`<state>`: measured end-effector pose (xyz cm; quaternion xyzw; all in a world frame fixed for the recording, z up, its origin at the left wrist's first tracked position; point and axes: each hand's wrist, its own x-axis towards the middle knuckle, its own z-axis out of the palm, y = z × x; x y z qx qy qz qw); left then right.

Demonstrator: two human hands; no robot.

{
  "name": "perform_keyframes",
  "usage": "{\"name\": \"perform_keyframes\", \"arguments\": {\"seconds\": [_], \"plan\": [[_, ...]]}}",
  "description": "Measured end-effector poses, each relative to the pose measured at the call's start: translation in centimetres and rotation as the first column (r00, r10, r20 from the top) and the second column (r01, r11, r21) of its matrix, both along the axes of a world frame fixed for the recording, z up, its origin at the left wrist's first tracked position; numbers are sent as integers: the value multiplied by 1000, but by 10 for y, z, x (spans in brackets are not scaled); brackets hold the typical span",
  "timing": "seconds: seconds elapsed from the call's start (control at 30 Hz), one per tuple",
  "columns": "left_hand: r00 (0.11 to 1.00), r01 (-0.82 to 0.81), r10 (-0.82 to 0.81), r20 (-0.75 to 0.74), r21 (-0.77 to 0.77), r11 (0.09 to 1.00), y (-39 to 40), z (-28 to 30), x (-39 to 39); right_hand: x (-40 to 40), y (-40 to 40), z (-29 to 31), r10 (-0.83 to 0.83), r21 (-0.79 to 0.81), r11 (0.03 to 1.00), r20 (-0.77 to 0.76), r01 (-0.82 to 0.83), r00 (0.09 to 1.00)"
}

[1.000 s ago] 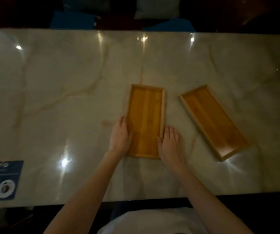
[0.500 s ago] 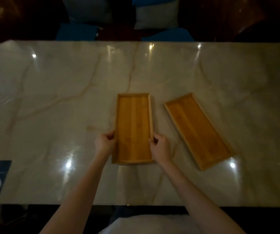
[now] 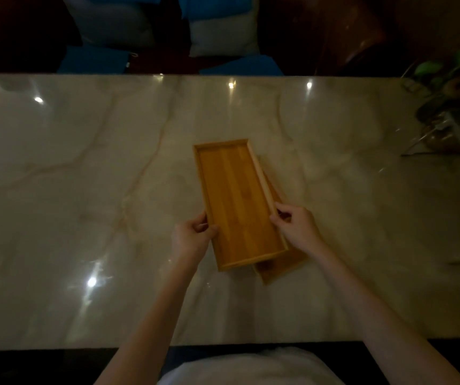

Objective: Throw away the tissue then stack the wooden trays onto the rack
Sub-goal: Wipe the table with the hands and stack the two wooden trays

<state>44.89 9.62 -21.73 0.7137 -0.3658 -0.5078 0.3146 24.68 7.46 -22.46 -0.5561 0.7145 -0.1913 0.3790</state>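
A long wooden tray [image 3: 237, 201] is lifted off the marble table [image 3: 84, 190] and held over a second wooden tray [image 3: 281, 266]. Of the second tray only the near corner and a strip of the right side show beneath. My left hand [image 3: 191, 240] grips the upper tray's left rim near its near end. My right hand [image 3: 296, 227] pinches the right rim opposite. No tissue and no rack are in view.
A potted plant [image 3: 451, 79] on a metal stand [image 3: 456, 134] sits at the table's far right corner. Chairs with blue and white cushions [image 3: 217, 31] stand beyond the far edge. Ceiling lights glare off the glossy tabletop.
Both hands closed on the left tray's sides, lifted it and carried it to the right, so it now hangs over the other tray. The view shifted right and the blue sticker left the frame.
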Motion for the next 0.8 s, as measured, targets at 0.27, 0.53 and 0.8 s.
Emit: {"name": "perform_keyframes", "arguments": {"seconds": [0.27,0.53,0.8], "plan": [[994,-75,74,79,16,997,22,-30,-72,-58,5,-17,69,10,998,-62,-69,996],[976,-110,105,191,15,994,21,-42,-88,-67,-5,-24,125,25,992,-64,-123,990],[971,-111,112,213,-17,994,15,-47,-86,-63,-16,-25,155,46,987,-51,-153,987]]}}
